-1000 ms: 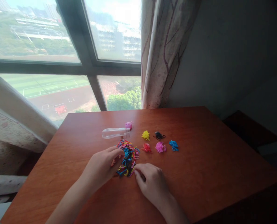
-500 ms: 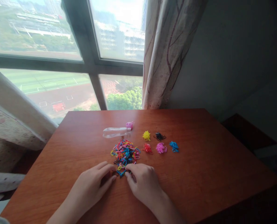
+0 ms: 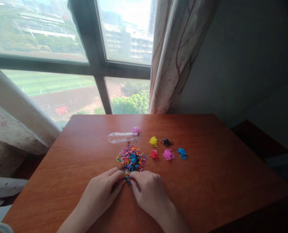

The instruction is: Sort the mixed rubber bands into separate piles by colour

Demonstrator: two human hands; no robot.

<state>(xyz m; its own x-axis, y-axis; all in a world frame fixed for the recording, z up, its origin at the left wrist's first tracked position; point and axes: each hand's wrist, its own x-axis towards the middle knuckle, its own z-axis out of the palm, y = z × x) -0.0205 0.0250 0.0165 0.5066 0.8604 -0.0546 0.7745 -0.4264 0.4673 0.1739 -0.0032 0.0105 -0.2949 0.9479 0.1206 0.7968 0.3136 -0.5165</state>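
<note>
A heap of mixed-colour small rubber bands (image 3: 132, 158) lies in front of me on the wooden table. My left hand (image 3: 107, 184) is at the near edge of the heap, thumb and fingers curled together on a few bands. Facing it from the other side, my right hand (image 3: 145, 184) has its thumb and forefinger closed on bands at the same spot. Between the fingertips a few blue and dark rubber bands (image 3: 127, 180) show. The fingers hide exactly which bands each hand grips.
Right of the heap lie small sorted piles: yellow bands (image 3: 153, 141), black bands (image 3: 167, 142), red bands (image 3: 154, 155), pink bands (image 3: 168, 154) and blue bands (image 3: 182, 153). Behind the heap, a clear plastic bottle (image 3: 121, 138) lies on its side near a pink cap (image 3: 136, 130).
My left hand has moved slightly right, closer to my right hand, narrowing the gap between them over the near bands. The sorted piles and bottle look the same.
</note>
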